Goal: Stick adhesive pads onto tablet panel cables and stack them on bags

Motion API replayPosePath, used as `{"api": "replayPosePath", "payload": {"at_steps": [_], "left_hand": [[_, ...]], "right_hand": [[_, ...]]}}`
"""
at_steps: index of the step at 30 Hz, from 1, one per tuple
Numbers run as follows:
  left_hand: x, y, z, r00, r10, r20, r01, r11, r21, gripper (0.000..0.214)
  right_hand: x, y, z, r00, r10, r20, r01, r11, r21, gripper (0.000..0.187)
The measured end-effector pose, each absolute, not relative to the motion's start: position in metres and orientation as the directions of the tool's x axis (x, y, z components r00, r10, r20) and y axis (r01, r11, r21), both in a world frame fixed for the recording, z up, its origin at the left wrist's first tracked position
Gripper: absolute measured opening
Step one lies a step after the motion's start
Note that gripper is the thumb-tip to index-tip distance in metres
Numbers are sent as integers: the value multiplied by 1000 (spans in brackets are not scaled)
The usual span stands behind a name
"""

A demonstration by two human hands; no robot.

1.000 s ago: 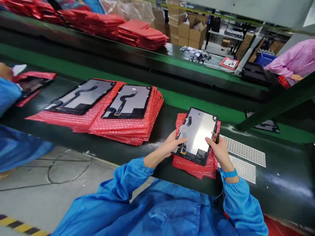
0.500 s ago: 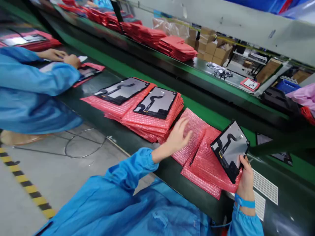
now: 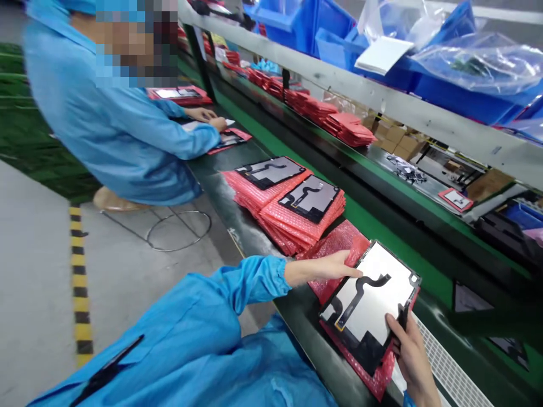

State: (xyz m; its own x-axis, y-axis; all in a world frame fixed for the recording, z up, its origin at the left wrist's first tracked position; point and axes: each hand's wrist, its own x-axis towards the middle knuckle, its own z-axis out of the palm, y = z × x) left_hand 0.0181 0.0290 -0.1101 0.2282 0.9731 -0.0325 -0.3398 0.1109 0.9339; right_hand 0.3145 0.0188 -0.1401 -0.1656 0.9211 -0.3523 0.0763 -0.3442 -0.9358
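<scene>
My right hand [image 3: 409,353] grips the lower right edge of a flat display panel [image 3: 368,299] with a black flex cable on its silvery back, and a thin black pen shows between the fingers. The panel lies tilted over a pile of red bubble-wrap bags [image 3: 373,373]. My left hand [image 3: 328,267] reaches to the panel's upper left corner, fingers stretched out flat on a loose red bubble-wrap bag [image 3: 337,240].
Two stacks of red bags, each topped with a panel [image 3: 311,198], lie to the left on the dark conveyor [image 3: 250,226]. A co-worker in blue [image 3: 114,130] sits further along. A white perforated sheet [image 3: 449,370] lies at right. Blue bins [image 3: 322,28] stand on the shelf above.
The view swung left. My right hand brought the panel down and toward the middle over the red bags. My left hand came back from the stacks to the panel's corner.
</scene>
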Motion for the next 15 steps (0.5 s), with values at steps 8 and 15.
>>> {"api": "replayPosePath", "payload": {"at_steps": [8, 15], "left_hand": [[-32, 45, -64, 91, 996, -10, -245, 32, 969, 40], [-180, 118, 5, -155, 975, -158, -49, 152, 987, 36]], "right_hand": [[253, 24, -114, -276, 909, -311, 83, -300, -950, 68], [240, 30, -117, -321, 905, -280, -115, -331, -937, 59]]}}
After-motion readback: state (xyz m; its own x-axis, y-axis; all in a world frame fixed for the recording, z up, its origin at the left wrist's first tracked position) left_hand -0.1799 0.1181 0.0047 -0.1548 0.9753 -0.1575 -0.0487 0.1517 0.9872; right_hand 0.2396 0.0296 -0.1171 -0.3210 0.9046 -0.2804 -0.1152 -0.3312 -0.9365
